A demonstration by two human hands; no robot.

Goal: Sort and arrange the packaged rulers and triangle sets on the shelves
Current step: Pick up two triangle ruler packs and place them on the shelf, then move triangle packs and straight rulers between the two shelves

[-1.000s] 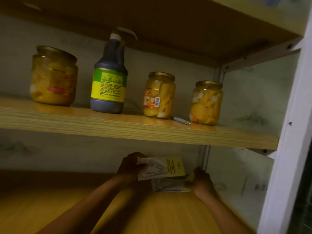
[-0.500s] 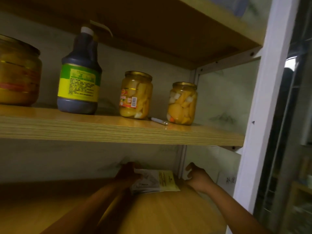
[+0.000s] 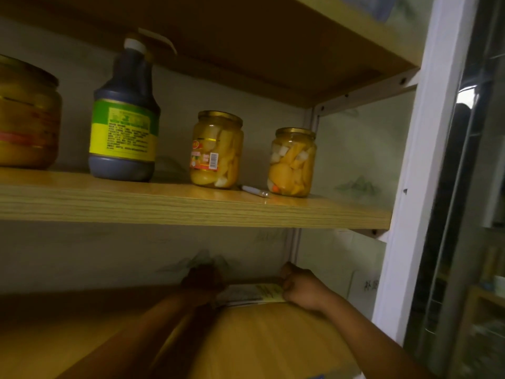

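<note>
- The packet of rulers and triangles [image 3: 252, 294] lies flat on the lower shelf [image 3: 259, 337], deep in the back right corner, right by the white upright post [image 3: 296, 242].
- Right hand [image 3: 302, 289] is on the packet's yellow-card end, fingers curled and clamped on that edge. Left hand [image 3: 202, 280] sits at the packet's other end in deep shadow — whether its fingers grip or just rest there, I cannot tell.
- Handling, by my reckoning: light, thin, plastic-wrapped and probably slick, with some flex. Best taken by the two short ends, or by the stiffer card end, and slid rather than lifted.
- Above the packet, the upper shelf [image 3: 191, 206] hangs low, so headroom looks tight.
- On that upper shelf, over the packet: a pen [image 3: 254, 190] near the edge, two fruit jars [image 3: 217, 150] [image 3: 293, 162], a dark sauce bottle [image 3: 124, 116] further left, and a big jar [image 3: 27, 116] beyond — glass to mind if the hands come up.
</note>
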